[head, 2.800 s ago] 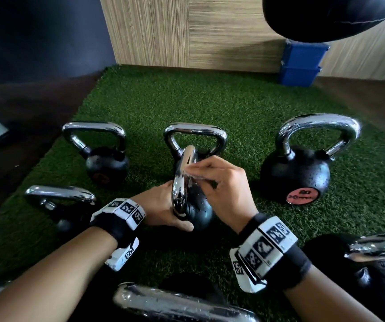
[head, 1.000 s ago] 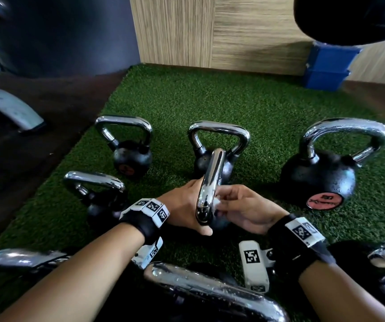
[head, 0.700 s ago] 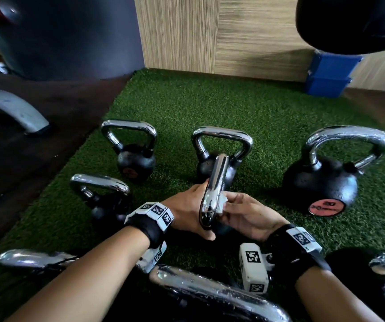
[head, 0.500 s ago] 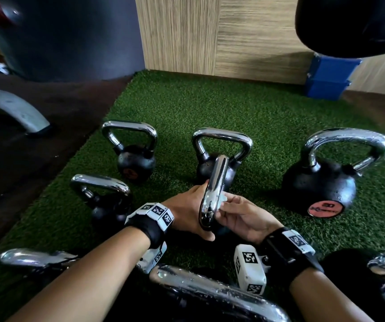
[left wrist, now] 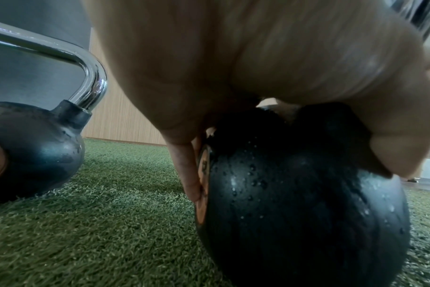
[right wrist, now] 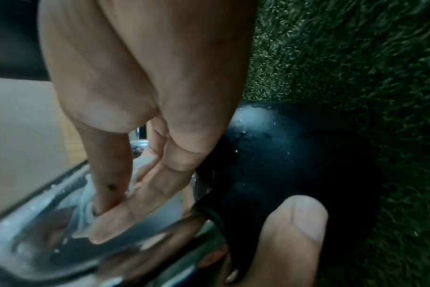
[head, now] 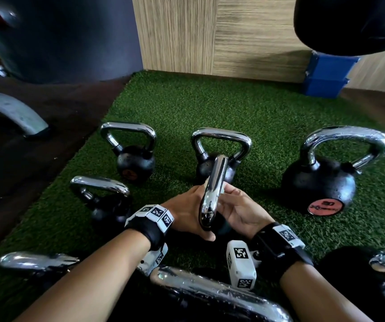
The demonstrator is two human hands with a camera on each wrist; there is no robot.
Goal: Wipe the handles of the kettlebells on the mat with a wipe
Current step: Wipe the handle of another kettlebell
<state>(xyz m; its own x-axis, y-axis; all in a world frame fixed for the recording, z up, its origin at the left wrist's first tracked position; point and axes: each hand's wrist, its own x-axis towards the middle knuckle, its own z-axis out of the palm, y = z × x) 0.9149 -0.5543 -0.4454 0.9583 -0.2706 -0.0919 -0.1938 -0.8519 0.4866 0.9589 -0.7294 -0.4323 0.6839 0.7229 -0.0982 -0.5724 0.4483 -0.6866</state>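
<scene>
On the green turf mat (head: 210, 105) stands a small black kettlebell (left wrist: 295, 194), its chrome handle (head: 213, 189) edge-on to me and speckled with water drops. My left hand (head: 187, 210) grips the ball just under the handle, fingers down its orange-labelled side (left wrist: 192, 174) and thumb (right wrist: 295, 223) across the front. My right hand (head: 235, 205), palm up, pinches a white wipe (right wrist: 86, 203) against the handle's right side. Only a small bit of the wipe (head: 221, 190) shows in the head view.
Several more chrome-handled kettlebells ring the one I hold: two behind (head: 135, 163) (head: 220, 140), a big one at right (head: 319, 182), one at left (head: 103, 205), others close below my arms (head: 210, 296). Blue boxes (head: 326, 75), a hanging black bag (head: 349, 24) and a grey machine foot (head: 12, 112) stand around the mat.
My right hand has come off the top of the handle and turned palm up against its right side with the wipe. My left hand keeps its hold on the ball.
</scene>
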